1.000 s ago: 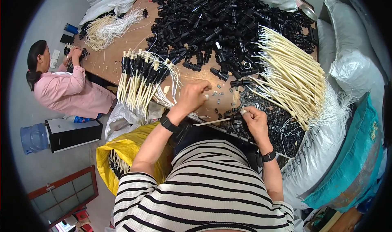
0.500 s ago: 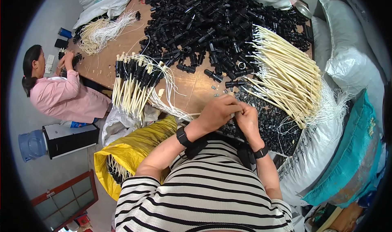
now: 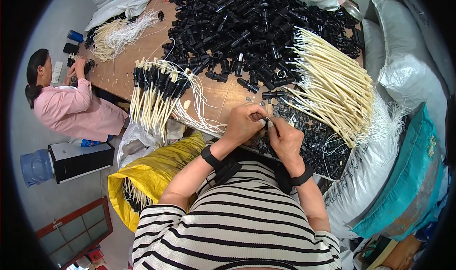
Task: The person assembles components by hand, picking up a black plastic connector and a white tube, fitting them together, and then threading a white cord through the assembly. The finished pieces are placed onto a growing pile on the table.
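Observation:
My left hand (image 3: pixel 245 123) and my right hand (image 3: pixel 286 138) meet at the table's near edge, fingertips pinched close together. Between them is a small dark piece, too tiny to name. Beneath and beside the right hand spreads a layer of small dark clips or chips (image 3: pixel 327 155). To the left of my left hand lies a bundle of cream tubes with black connectors and white cords (image 3: pixel 154 91). Right of my hands rests a large stack of cream tubes (image 3: pixel 332 84) with white cord ends. Beyond them is a big heap of black plastic connectors (image 3: pixel 237 27).
A person in a pink shirt (image 3: pixel 76 106) works at the table's left side. A yellow sack (image 3: pixel 161 165) stands open below the table edge. White sacks (image 3: pixel 403 51) and a teal sack (image 3: pixel 403 179) crowd the right. Another cord bundle (image 3: pixel 111 39) lies at the far left.
My hands have shifted slightly, with the right hand turned and moved down and the fingertips now pinching around a small dark piece. A connector at the heap's near edge now stands differently.

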Motion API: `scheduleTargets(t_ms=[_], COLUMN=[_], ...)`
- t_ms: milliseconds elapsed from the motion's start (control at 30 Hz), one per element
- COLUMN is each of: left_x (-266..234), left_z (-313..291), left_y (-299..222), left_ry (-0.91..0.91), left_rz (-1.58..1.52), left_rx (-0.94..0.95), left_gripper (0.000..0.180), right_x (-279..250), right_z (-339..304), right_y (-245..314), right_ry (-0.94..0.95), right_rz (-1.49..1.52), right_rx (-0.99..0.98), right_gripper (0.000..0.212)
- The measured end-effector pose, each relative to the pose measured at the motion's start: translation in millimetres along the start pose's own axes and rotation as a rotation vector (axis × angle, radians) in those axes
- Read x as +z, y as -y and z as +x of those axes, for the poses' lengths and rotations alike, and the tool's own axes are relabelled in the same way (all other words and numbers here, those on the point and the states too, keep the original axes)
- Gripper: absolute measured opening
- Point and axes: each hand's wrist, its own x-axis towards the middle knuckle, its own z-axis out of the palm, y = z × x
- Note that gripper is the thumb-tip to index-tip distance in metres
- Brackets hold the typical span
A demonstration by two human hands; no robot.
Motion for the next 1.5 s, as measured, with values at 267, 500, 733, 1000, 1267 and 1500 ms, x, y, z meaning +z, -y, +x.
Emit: scheduleTargets(t_ms=[267,500,733,1000,1267,1500], left_x=[-9,-11,-19,-20,-131,-118], left_z=[5,4,2,-6,2,7], left_y=[17,1,0,-17,3,13], left_ry=[-0.135,0.315,0.244,0.135,-0.613,-0.495], left_rz=[0.375,0.425,0.625,0.794,1.148,0.918], left_rx=[0.342,0.325,0.267,0.436,0.514,0.432], left_gripper=[0.025,0.048,0.032,0.023,0.016,0.032], right_x=[-14,-31,-35,-12,-24,-7], right_z=[2,1,6,12,27,6], right_y=[-4,-17,-4,1,9,-10], right_ry=[0.18,0.248,0.263,0.382,0.085,0.317], right_rz=[0.867,1.529,0.004,0.321,0.195,0.154], right_rx=[0.478,0.692,-0.184,0.418,-0.049,-0.044], right_gripper=[0.012,0.02,0.022,0.02,0.01,0.024])
